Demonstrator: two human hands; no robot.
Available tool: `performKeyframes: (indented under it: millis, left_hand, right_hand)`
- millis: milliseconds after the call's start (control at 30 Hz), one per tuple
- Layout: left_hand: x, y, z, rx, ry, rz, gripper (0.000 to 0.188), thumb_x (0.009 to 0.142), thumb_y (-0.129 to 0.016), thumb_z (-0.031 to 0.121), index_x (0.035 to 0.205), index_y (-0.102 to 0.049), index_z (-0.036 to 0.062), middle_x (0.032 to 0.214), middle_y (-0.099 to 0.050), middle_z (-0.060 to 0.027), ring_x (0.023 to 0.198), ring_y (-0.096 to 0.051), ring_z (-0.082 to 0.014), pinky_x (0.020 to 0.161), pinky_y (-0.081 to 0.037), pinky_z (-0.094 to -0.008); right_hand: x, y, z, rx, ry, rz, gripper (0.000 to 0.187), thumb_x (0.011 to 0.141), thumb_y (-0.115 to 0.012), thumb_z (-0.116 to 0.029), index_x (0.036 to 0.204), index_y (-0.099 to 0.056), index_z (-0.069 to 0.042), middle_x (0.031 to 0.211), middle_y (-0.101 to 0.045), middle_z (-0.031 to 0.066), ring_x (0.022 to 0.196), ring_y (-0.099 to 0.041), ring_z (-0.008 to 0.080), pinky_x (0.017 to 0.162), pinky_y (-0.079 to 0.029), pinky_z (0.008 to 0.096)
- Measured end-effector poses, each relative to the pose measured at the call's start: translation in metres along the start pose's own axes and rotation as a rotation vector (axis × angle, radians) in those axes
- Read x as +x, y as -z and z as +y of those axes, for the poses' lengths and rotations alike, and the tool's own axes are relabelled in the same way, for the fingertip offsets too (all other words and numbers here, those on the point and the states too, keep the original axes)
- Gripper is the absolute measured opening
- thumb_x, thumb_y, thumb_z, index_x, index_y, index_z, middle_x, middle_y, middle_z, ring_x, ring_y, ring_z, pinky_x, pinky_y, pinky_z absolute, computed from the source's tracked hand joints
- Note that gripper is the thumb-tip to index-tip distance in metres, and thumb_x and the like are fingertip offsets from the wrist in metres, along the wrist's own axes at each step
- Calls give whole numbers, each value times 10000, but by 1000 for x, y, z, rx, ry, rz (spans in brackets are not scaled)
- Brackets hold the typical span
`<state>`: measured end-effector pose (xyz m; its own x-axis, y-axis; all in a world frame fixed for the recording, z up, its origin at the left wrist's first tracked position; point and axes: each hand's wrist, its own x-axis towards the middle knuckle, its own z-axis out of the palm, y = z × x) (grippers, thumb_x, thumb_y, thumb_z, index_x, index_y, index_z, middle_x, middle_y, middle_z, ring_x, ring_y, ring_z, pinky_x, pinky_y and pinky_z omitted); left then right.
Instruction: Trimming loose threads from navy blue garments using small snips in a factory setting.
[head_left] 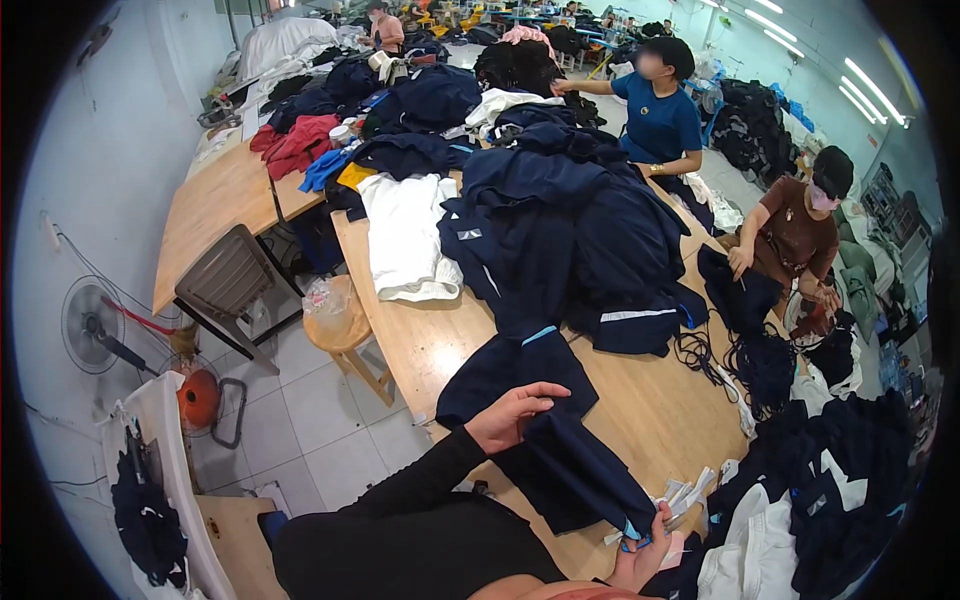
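A navy garment (575, 465) with light blue trim lies across the near part of the wooden table (440, 345). My left hand (515, 415) hovers at its upper part, fingers stretched out and apart from the thumb; whether the palm touches the cloth I cannot tell. At the garment's lower right end, my right hand (645, 550) pinches the edge by the light blue trim. Some fingers of that hand are hidden behind the cloth. Close to it lie several white strips (685, 495).
A large pile of navy garments (560, 220) fills the table's middle, beside a white garment (410, 235). More dark and white clothes (800, 510) are heaped at right. Two co-workers (660, 110) handle cloth across the table. A wooden stool (340, 320) stands left.
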<state>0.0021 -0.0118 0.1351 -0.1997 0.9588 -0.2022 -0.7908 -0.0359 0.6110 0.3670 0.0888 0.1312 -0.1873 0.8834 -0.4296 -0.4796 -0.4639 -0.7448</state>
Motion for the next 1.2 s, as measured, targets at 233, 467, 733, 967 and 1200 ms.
performKeyframes:
  millis: [233, 467, 733, 967, 1200]
  left_hand:
    - [-1, -19, -6, -7, 92, -44, 314, 1071, -654, 102, 1385, -667, 94, 1001, -718, 84, 876, -675, 8, 803, -554, -184]
    - [1, -27, -23, 13, 159, -87, 327, 1060, -668, 112, 1386, -670, 87, 1059, -723, 69, 924, -678, -17, 845, -542, -190]
    - [-6, -20, 16, 121, -264, 130, 186, 985, -657, 94, 1167, -686, 66, 1036, -673, -3, 997, -636, -103, 931, -512, -280]
    - [9, 8, 16, -136, -107, -15, 246, 1063, -616, 119, 1303, -618, 66, 872, -617, -9, 839, -661, -142, 790, -552, -289]
    - [5, -10, -1, -283, -11, -24, 491, 1159, -470, 411, 1373, -627, -2, 1189, -758, -144, 1148, -728, -279, 1037, -566, -424]
  right_hand:
    - [11, -1, -2, -7, 32, -38, 266, 1104, -618, -197, 1342, -622, -78, 1046, -703, 61, 630, -600, 88, 390, -341, 218]
    - [-8, 30, 3, 60, 92, 42, 257, 1089, -638, -185, 1319, -648, -73, 996, -712, 44, 619, -598, 79, 385, -345, 221]
    - [-26, -9, -22, 83, 183, 84, 333, 1064, -679, -136, 1379, -653, -30, 1396, -640, 93, 1243, -638, 220, 1073, -513, 375]
    - [-23, -10, -16, 168, 338, -58, 177, 1109, -582, -96, 1271, -646, -64, 929, -715, 63, 569, -581, 102, 442, -395, 252]
    - [-45, -24, -21, -36, 269, -94, 390, 1081, -653, -140, 1444, -575, -19, 1065, -661, 11, 759, -597, 39, 477, -294, 190]
